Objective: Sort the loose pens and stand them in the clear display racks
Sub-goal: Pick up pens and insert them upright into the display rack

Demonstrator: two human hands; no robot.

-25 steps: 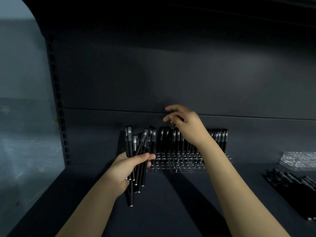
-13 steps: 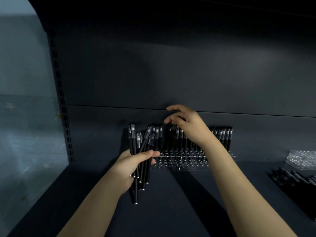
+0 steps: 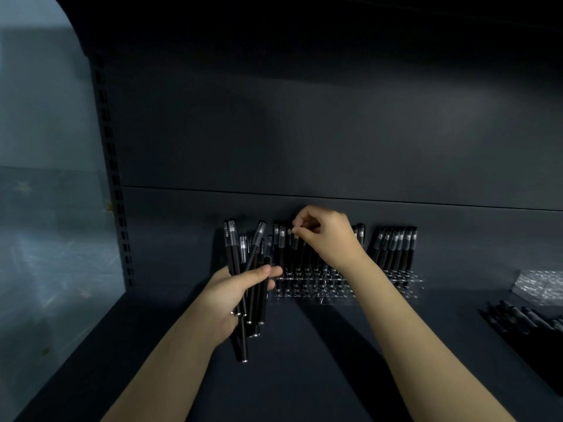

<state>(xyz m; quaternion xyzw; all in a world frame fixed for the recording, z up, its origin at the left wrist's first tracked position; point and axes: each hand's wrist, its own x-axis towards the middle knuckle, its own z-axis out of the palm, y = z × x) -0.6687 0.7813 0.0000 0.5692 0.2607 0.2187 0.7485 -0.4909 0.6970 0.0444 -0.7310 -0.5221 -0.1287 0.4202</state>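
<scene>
A clear display rack stands on the dark shelf against the back panel, with black pens upright in its rear rows. My left hand grips a bundle of several black pens just left of the rack, caps pointing up. My right hand reaches over the rack's left half, fingers curled, thumb and forefinger pinching the cap of one standing pen. The pens behind that hand are hidden.
A pile of loose black pens lies on the shelf at the right, and another clear rack sits behind it. A perforated upright post edges the shelf on the left. The back panel rises close behind the rack.
My right hand has dropped a little and its fingers have closed onto a pen cap in the rack. The left hand still holds its bundle in about the same place.
</scene>
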